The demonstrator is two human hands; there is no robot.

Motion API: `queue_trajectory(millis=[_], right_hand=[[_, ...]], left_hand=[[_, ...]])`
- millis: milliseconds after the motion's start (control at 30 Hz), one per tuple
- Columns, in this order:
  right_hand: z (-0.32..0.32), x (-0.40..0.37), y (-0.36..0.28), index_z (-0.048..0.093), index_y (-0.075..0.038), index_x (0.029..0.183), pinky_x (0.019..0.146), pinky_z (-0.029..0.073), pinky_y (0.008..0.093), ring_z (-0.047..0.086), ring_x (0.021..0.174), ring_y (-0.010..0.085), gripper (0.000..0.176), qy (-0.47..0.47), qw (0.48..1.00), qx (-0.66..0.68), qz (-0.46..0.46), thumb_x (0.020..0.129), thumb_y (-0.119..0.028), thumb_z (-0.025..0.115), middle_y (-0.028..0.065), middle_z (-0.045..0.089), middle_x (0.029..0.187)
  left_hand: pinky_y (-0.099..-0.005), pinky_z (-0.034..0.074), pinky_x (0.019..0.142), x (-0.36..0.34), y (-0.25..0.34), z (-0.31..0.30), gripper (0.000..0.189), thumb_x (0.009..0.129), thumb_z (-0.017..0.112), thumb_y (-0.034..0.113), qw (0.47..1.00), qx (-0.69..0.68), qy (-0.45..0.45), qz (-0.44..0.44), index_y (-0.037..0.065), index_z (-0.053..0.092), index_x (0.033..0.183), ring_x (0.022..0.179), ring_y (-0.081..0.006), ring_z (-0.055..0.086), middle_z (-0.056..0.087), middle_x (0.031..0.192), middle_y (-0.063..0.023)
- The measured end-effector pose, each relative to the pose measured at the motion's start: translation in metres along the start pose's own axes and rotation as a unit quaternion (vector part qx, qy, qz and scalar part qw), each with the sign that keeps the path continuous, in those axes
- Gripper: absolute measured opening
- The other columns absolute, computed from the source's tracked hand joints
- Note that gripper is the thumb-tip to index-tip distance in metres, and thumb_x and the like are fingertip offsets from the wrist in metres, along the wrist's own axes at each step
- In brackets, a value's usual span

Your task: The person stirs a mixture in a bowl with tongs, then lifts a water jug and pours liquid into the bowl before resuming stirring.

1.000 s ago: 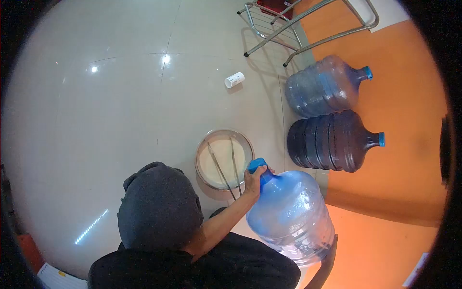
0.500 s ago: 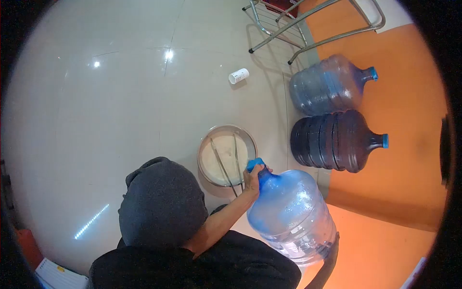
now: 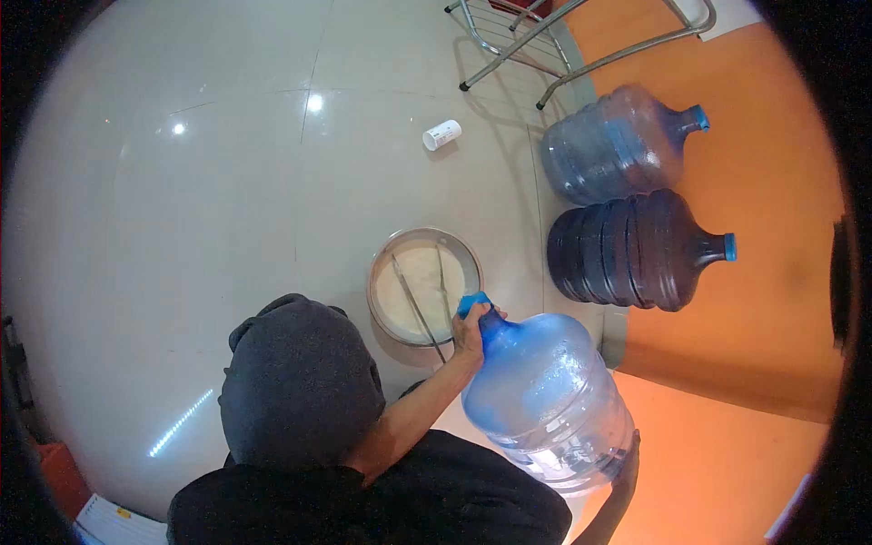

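Observation:
A large clear water jug [image 3: 545, 391] with a bluish tint lies tilted, its blue-capped neck pointing up and left. My left hand [image 3: 470, 334] is wrapped around that neck, just below the cap. At the jug's lower end, my right hand [image 3: 625, 461] presses against the side of the base, its fingers partly hidden. The blue cap [image 3: 473, 303] overlaps the right rim of a round metal bowl [image 3: 374, 313] on the floor. Inside the bowl is a pale creamy mixture [image 3: 404, 295], with metal tongs [image 3: 416, 309] resting in it.
Two more capped jugs, one clear [image 3: 609, 145] and one dark [image 3: 618, 250], lie by the orange wall [image 3: 772, 318]. A white cup [image 3: 442, 135] lies on the tiled floor. A metal rack [image 3: 518, 59] stands behind. A grey-capped head [image 3: 304, 386] blocks the lower left.
The view has shifted slightly, so the floor items and the two lying jugs appear a little higher. Both hands keep their hold on the tilted jug.

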State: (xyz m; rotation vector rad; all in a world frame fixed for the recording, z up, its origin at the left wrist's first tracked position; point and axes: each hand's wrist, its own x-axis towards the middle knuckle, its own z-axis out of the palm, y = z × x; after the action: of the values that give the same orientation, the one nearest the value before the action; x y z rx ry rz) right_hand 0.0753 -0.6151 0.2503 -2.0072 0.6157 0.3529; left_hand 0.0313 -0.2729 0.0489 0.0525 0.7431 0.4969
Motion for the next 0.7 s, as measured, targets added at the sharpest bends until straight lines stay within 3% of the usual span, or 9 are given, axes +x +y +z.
queue_trajectory(millis=[133,200,400,633,700], right_hand=[[0.000,0.003,-0.007,0.042,-0.002,0.124,0.054,0.048,0.0328,0.058,0.073,0.0257,0.078,-0.042,0.997,-0.052,0.043,0.077,-0.064,0.048,0.0201,0.055,0.101],[0.011,0.002,-0.008,0.044,-0.001,0.122,0.054,0.047,0.0321,0.058,0.070,0.0240,0.078,0.026,0.998,-0.058,-0.027,0.077,-0.066,0.048,0.0181,0.057,0.096],[0.012,0.007,-0.010,0.045,-0.001,0.121,0.057,0.048,0.0320,0.058,0.070,0.0242,0.078,-0.037,0.999,-0.031,-0.016,0.077,-0.066,0.047,0.0172,0.058,0.094],[0.006,0.017,-0.005,0.047,0.000,0.118,0.058,0.047,0.0318,0.057,0.067,0.0224,0.079,0.011,0.999,-0.039,-0.009,0.076,-0.067,0.047,0.0171,0.059,0.091],[-0.001,0.021,-0.003,0.047,0.001,0.116,0.058,0.048,0.0331,0.057,0.066,0.0233,0.080,-0.074,0.997,-0.031,0.022,0.075,-0.067,0.048,0.0179,0.058,0.093]], left_hand=[[-0.0357,0.050,0.066,0.001,0.002,-0.002,0.020,0.070,0.057,0.021,0.999,0.022,0.021,-0.010,0.002,0.055,0.078,0.071,-0.0234,0.061,0.059,0.072,-0.0103],[-0.0356,0.050,0.066,0.002,0.000,-0.002,0.020,0.070,0.057,0.021,0.999,0.032,0.010,-0.008,0.002,0.055,0.078,0.071,-0.0233,0.061,0.059,0.072,-0.0102],[-0.0356,0.050,0.064,0.004,0.000,-0.006,0.020,0.070,0.058,0.020,1.000,0.012,0.026,-0.011,0.002,0.055,0.078,0.068,-0.0227,0.061,0.058,0.071,-0.0097],[-0.0355,0.049,0.064,0.000,0.007,0.003,0.019,0.070,0.058,0.020,1.000,0.025,0.013,-0.003,0.002,0.054,0.077,0.068,-0.0217,0.060,0.058,0.070,-0.0095],[-0.0349,0.049,0.064,-0.001,0.008,0.004,0.019,0.070,0.057,0.019,1.000,0.026,0.013,0.000,0.002,0.054,0.077,0.068,-0.0210,0.060,0.058,0.070,-0.0093]])
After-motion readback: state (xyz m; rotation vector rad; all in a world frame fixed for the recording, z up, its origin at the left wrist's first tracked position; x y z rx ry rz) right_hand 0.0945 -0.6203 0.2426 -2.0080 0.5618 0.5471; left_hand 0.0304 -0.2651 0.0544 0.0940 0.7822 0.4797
